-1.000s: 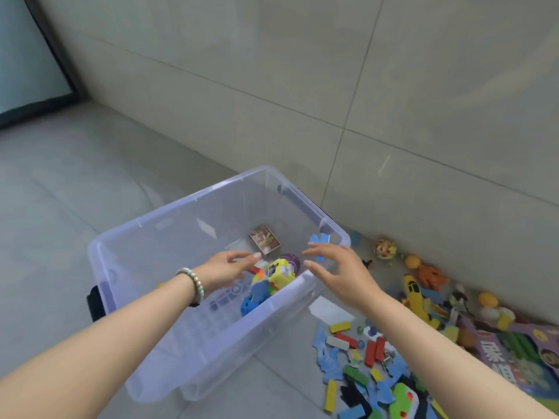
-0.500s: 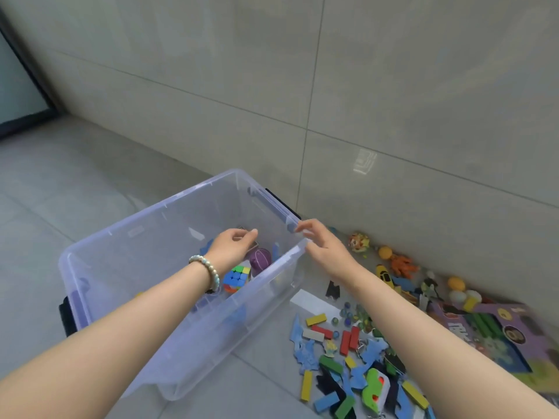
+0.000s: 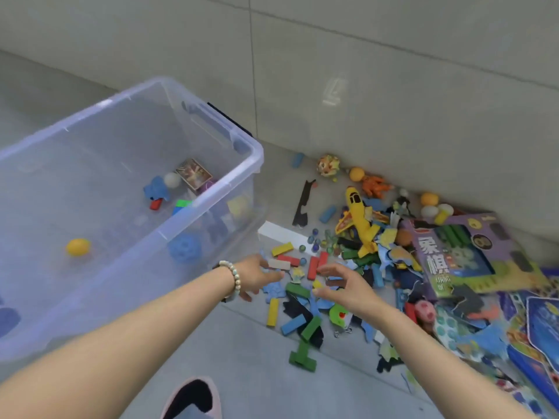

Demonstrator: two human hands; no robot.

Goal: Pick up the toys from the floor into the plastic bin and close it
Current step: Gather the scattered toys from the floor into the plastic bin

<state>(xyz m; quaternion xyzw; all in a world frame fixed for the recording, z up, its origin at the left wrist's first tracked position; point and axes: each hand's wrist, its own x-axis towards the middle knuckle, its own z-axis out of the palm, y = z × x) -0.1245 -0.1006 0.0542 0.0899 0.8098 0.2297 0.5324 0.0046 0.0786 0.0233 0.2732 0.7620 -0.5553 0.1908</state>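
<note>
- Whereas both hands were held at the rim of the plastic bin [image 3: 254, 152] half a second ago, they are now seen lowered over the toys [image 3: 366, 261] scattered on the floor, just right of the bin.
- The left hand [image 3: 257, 276], with a bead bracelet [image 3: 234, 279] worn at the wrist, is stretched out with its fingers loosely extended toward a beige block [image 3: 279, 264]. Whether the block is touched cannot be told through the blur, and nothing is seen gripped.
- The right hand [image 3: 344, 285] is held apart from the left, its fingers spread and slightly curved just beside two red blocks [image 3: 313, 267]. Nothing is held in it.
- The view has been turned toward the pile, so the bin is now seen at the left of the picture. It stands on the floor beside the wall with its top uncovered.
- Inside the bin a yellow ball [image 3: 78, 247], a blue toy [image 3: 155, 189], a white ball [image 3: 171, 179] and a small picture box [image 3: 193, 173] are seen, the last three close together at the far right corner.
- On the floor a yellow toy plane [image 3: 360, 219], a purple game box [image 3: 462, 252], some marbles [image 3: 314, 240], a green block [image 3: 298, 288] and an orange figure [image 3: 375, 186] near the wall remain uncollected.
- A slipper [image 3: 193, 397] is seen at the lower edge.
</note>
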